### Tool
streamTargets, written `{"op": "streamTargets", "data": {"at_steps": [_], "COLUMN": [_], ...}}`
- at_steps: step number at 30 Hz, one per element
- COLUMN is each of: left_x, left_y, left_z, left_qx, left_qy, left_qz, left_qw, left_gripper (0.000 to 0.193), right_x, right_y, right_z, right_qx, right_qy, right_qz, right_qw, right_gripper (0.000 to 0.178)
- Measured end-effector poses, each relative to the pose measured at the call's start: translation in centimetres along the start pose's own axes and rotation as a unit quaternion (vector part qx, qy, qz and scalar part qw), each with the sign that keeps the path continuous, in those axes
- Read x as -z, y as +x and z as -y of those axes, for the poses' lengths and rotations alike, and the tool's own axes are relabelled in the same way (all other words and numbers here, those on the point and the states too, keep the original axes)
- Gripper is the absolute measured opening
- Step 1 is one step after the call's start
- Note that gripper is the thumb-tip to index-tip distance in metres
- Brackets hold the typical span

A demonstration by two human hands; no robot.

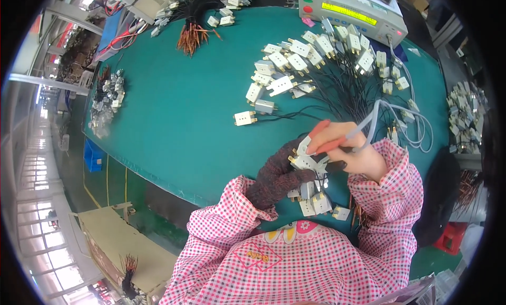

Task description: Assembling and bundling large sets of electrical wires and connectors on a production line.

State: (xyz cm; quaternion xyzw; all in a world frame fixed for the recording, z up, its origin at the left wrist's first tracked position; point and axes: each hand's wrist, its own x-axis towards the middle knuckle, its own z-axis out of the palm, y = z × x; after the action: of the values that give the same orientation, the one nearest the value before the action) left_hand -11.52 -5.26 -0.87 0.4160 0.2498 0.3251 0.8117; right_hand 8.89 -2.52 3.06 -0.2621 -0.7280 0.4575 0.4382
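My left hand [279, 170], in a dark knitted glove, is closed around several white plug blocks [303, 162] with brass-coloured prongs. Just right of it, my bare right hand [345, 135] grips a red test probe [330, 146] at the held blocks; a second red piece [318, 129] shows beyond the fingers. A grey cable [375, 115] rises from the right hand and loops over the table. Below my hands, more white plug blocks [320, 204] hang or lie near the table's front edge. Whether the probe touches a prong I cannot tell.
A big fan of white plugs on black cords [300, 49] covers the right half of the green table [179, 104]. Behind it stands a tester [350, 12] with a lit yellow display. Another cord bundle [192, 36] lies at the back, and small connectors [108, 99] at the left edge.
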Motion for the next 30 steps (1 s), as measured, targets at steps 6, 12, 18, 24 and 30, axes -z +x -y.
{"op": "streamTargets", "data": {"at_steps": [6, 12, 18, 24, 30], "left_x": [0.0, -0.2, -0.1, 4.9, 7.5], "left_y": [-0.1, 0.1, -0.2, -1.2, -2.5], "left_z": [-0.1, -0.5, 0.1, -4.8, -5.1], "left_qx": [-0.013, 0.006, -0.058, -0.270, -0.076], "left_qy": [0.034, 0.059, 0.094, 0.493, 0.645], "left_qz": [0.002, -0.007, -0.032, -0.182, -0.214], "left_qw": [0.999, 0.998, 0.993, 0.806, 0.729], "left_gripper": [0.061, 0.061, 0.061, 0.054, 0.052], "right_x": [0.4, -1.1, -1.4, -3.3, -3.4], "right_y": [-0.1, -0.4, -0.2, -0.1, 3.3], "right_z": [0.7, 1.1, 0.9, 2.8, 7.4], "right_qx": [-0.061, -0.126, -0.134, -0.132, 0.002], "right_qy": [-0.005, 0.099, 0.118, 0.114, -0.338], "right_qz": [0.020, -0.059, -0.055, 0.092, 0.304], "right_qw": [0.998, 0.985, 0.982, 0.980, 0.891], "right_gripper": [0.030, 0.014, 0.012, 0.016, 0.037]}}
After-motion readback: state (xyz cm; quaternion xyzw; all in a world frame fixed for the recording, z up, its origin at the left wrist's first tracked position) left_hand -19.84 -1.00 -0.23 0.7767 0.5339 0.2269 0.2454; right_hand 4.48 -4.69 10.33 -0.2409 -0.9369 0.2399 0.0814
